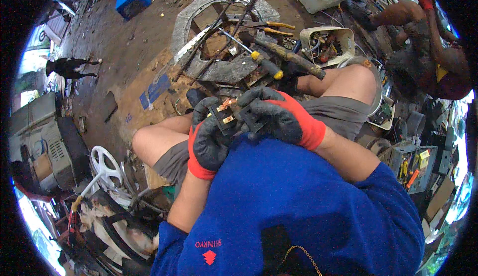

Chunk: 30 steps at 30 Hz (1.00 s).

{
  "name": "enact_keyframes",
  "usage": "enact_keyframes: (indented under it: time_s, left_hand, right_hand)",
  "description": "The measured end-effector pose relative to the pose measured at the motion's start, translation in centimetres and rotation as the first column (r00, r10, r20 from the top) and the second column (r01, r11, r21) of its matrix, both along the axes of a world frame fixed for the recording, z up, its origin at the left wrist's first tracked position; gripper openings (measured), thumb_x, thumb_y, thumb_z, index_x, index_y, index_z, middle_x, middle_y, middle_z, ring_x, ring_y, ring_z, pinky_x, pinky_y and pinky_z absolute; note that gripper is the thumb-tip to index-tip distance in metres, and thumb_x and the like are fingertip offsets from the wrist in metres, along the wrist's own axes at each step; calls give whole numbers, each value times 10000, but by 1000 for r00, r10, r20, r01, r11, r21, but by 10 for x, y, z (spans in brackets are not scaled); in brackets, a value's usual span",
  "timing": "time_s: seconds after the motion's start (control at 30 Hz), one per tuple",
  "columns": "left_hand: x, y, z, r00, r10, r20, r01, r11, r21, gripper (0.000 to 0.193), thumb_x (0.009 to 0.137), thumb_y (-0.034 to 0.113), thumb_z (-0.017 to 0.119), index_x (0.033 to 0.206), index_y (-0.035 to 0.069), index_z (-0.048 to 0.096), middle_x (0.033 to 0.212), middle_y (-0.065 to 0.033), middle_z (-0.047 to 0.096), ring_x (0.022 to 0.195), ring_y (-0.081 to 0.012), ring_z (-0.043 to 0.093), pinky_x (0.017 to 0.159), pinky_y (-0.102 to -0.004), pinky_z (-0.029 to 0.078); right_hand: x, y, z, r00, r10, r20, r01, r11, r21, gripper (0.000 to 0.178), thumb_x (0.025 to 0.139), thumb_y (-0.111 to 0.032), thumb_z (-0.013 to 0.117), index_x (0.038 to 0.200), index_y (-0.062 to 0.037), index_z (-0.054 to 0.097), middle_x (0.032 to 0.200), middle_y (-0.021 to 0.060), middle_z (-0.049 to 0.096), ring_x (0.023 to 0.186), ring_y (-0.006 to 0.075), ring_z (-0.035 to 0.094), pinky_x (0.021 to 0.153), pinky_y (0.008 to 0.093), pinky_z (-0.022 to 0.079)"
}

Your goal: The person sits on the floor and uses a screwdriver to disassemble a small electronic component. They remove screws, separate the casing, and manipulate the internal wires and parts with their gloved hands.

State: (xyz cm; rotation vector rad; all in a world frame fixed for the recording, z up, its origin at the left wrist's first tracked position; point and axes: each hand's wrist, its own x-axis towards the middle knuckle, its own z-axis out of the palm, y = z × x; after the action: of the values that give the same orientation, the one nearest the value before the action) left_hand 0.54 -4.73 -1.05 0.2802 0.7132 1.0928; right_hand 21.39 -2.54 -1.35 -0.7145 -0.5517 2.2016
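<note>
Both my hands wear black-palmed gloves with red cuffs and meet over my lap. My left hand [210, 139] is closed on a small dark block [225, 118] with pale metal contacts and copper-coloured bits at its top. In my right hand [279, 114], the fingers pinch a flat black plastic piece [253, 119], held close beside the block. Whether the two pieces touch is hard to make out. Beyond my hands lie a screwdriver [267, 65] with a yellow and black handle, a hammer [291, 58] with a wooden handle, and pliers [276, 28] with orange grips.
The tools rest on and around a metal frame [201, 14] with dark rods across it. A whitish bin [304, 36] of scrap stands to its right. Far right, another person [428, 42] sits. A black dog [69, 68], a grey casing [52, 144] and a white wheel [106, 166] are at left.
</note>
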Motion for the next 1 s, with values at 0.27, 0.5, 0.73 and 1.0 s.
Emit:
enact_keyframes:
  time_s: [0.27,0.5,0.73,1.0]
  left_hand:
    - [-3,3,-7,984,-57,170,71,994,-79,496,896,145,602,1374,136,468,1273,-127,569,1065,-339,623,824,-454,592]
    - [7,5,-3,994,-104,38,105,994,-9,508,904,194,619,1383,137,459,1302,-156,561,1103,-347,617,844,-463,587]
    - [28,13,15,969,-137,-207,155,986,68,522,890,217,658,1370,130,470,1229,-158,595,1024,-281,635,821,-405,566]
    - [28,13,16,894,-84,-439,93,996,-1,413,902,166,640,1280,70,505,1194,-84,598,1021,-189,611,874,-333,512]
  right_hand:
    - [126,39,33,894,-371,252,302,913,275,307,912,-239,606,1150,-44,607,1003,81,671,848,164,657,748,321,545]
    - [330,89,-30,440,-798,411,632,601,490,316,941,-122,544,1228,9,563,1068,101,661,960,233,659,852,368,541]
    - [403,136,-132,345,-600,721,640,713,287,337,968,-222,529,1210,-2,609,1123,101,663,971,202,650,844,347,535]
    - [172,70,22,723,-386,573,121,887,445,502,931,-228,596,1383,-52,467,1288,93,579,1104,175,595,930,337,494]
